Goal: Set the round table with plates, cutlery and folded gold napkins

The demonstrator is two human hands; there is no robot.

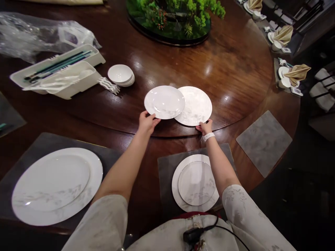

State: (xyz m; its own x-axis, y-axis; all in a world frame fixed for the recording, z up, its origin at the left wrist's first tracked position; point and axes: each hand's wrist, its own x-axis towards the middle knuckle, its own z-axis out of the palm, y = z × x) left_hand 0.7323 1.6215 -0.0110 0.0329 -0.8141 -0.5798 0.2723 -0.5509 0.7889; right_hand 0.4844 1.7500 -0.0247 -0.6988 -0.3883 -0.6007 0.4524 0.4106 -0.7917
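Note:
My left hand [148, 122] grips the near left rim of a white plate [163, 101], thumb on top and fingers beneath. With my right hand [205, 127] I pinch the near rim of a second white plate [197, 106], which has a faint grey pattern. The left plate overlaps the edge of the right one, above the round turntable. Below my right forearm, a small plate [196, 184] rests on a larger plate [176, 188] on a grey placemat [165, 174]. A similar pair, a large plate [95, 167] with a smaller one [62, 177] on it, lies left of my left arm.
Stacked white bowls [120, 74] stand beside white chopstick rests [108, 85] and a white divided caddy [96, 55] holding chopsticks and spoons. Clear plastic wrap [44, 33] lies behind. A green plant centrepiece [178, 21] sits mid-table. A bare placemat [264, 143] lies at right.

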